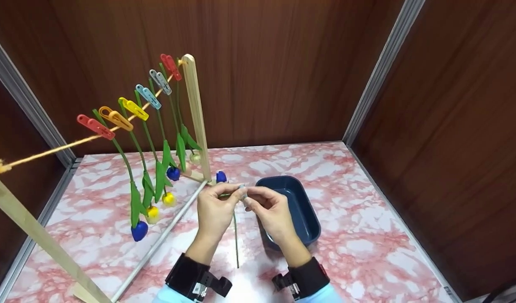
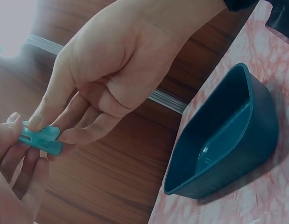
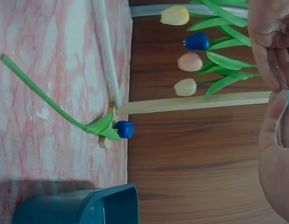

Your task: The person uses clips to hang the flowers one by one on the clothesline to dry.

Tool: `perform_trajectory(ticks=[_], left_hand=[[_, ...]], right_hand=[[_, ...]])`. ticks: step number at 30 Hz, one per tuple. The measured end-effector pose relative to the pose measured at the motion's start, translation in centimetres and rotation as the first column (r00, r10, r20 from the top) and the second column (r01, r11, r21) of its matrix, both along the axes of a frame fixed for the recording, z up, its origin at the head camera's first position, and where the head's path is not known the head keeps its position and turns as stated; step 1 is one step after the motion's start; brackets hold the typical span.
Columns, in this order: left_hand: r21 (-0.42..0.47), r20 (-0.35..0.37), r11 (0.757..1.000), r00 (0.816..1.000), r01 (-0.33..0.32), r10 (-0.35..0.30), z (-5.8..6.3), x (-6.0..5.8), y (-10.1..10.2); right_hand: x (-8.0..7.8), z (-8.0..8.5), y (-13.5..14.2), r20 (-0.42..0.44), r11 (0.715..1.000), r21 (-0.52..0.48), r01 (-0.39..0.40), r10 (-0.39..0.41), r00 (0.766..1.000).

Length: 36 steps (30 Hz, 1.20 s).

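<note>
Pinching a teal clothespin [image 2: 40,138] between them, the left hand [image 1: 213,210] and right hand [image 1: 272,212] met fingertip to fingertip, seemingly to squeeze it open; the blue-budded tulip [image 1: 235,235] lay just below, the bin [image 1: 310,210] beside the right.

left hand [image 1: 213,210]: fingers pinching | right hand [image 1: 271,212]: fingers pinching, fingertips meeting

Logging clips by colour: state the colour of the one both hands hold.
Teal clip, clearest in the left wrist view.
</note>
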<state>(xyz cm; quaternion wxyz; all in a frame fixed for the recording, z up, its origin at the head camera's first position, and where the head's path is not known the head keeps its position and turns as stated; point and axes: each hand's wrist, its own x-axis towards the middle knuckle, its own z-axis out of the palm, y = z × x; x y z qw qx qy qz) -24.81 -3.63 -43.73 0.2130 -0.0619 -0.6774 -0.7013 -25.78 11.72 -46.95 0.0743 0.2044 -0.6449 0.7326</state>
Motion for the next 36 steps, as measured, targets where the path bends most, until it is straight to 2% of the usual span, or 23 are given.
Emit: perform_trajectory(ticks=[7,9,10,11,12,13,14,15,16,17,18,19,20,21,22,23,25,27,29,31,36], left_hand=[[-0.009,0.001,1.000,1.000,-0.011,0.011,0.1,0.0,-0.6],[-0.015,-0.011,1.000,1.000,-0.026,0.026,0.2,0.0,-1.0],[-0.023,-0.018,0.999,0.999,-0.038,0.038,0.4,0.0,-1.3],[-0.029,-0.025,0.998,0.998,-0.052,0.052,0.5,0.0,-1.6],[-0.032,-0.029,0.997,0.997,-0.070,0.069,0.7,-0.1,-2.0],[-0.033,-0.035,0.996,0.996,-0.086,0.085,0.9,-0.1,-2.3],[-0.032,-0.040,0.994,0.994,-0.106,0.105,1.1,-0.1,-2.6],[-0.031,-0.042,0.991,0.991,-0.127,0.125,1.3,-0.2,-3.0],[-0.033,-0.040,0.989,0.989,-0.145,0.143,1.4,-0.2,-3.2],[-0.032,-0.039,0.987,0.987,-0.157,0.156,1.5,-0.2,-3.4],[-0.032,-0.035,0.986,0.986,-0.166,0.165,1.6,-0.2,-3.6],[-0.035,-0.033,0.984,0.985,-0.173,0.172,1.7,-0.1,-3.7],[-0.037,-0.031,0.983,0.984,-0.178,0.177,1.7,-0.1,-3.8],[-0.039,-0.029,0.983,0.984,-0.177,0.176,1.8,0.0,-3.9],[-0.040,-0.029,0.984,0.984,-0.174,0.173,1.8,0.1,-3.9],[-0.041,-0.034,0.984,0.985,-0.172,0.171,1.9,0.1,-3.9],[-0.043,-0.045,0.984,0.984,-0.175,0.173,2.0,0.3,-4.0],[-0.044,-0.059,0.982,0.982,-0.183,0.181,2.1,0.5,-4.1],[-0.048,-0.070,0.980,0.979,-0.193,0.190,2.2,0.7,-4.2],[-0.054,-0.075,0.979,0.979,-0.196,0.192,2.4,0.9,-4.4],[-0.068,-0.089,0.976,0.975,-0.208,0.202,3.0,1.1,-4.9]], right_hand=[[-0.4,0.0,-0.3,-0.008,1.000,0.021,0.002,-0.001,1.000],[-0.9,0.1,-0.5,-0.009,0.989,0.135,0.062,-0.062,0.998],[-1.3,0.1,-0.7,-0.022,0.966,0.238,0.101,-0.099,0.995],[-1.7,0.1,-1.0,-0.038,0.919,0.369,0.138,-0.134,0.990],[-2.1,0.0,-1.3,-0.070,0.836,0.521,0.175,-0.163,0.984],[-2.6,-0.1,-1.8,-0.122,0.703,0.679,0.213,-0.178,0.976],[-3.1,-0.4,-2.3,-0.185,0.527,0.813,0.247,-0.168,0.968],[-3.6,-0.9,-2.8,-0.250,0.334,0.901,0.278,-0.125,0.960],[-4.1,-1.5,-3.4,-0.308,0.148,0.938,0.314,-0.058,0.950],[-4.5,-2.3,-4.0,-0.349,-0.019,0.937,0.350,0.017,0.937],[-4.9,-3.1,-4.5,-0.384,-0.156,0.906,0.394,0.091,0.919],[-5.2,-4.0,-4.9,-0.408,-0.263,0.861,0.436,0.157,0.900],[-5.4,-4.9,-5.3,-0.418,-0.344,0.814,0.467,0.212,0.884],[-5.6,-5.7,-5.6,-0.423,-0.398,0.772,0.495,0.258,0.868],[-5.7,-6.5,-5.8,-0.423,-0.435,0.741,0.512,0.291,0.858],[-5.7,-7.2,-5.9,-0.414,-0.466,0.715,0.522,0.320,0.852],[-5.6,-8.3,-6.1,-0.395,-0.497,0.674,0.546,0.382,0.836],[-5.5,-9.2,-6.2,-0.391,-0.488,0.651,0.581,0.441,0.808],[-5.4,-10.0,-6.2,-0.407,-0.456,0.628,0.631,0.498,0.765],[-5.3,-10.6,-6.1,-0.433,-0.408,0.618,0.672,0.537,0.724],[-5.0,-11.3,-5.6,-0.504,-0.268,0.604,0.751,0.601,0.620]])
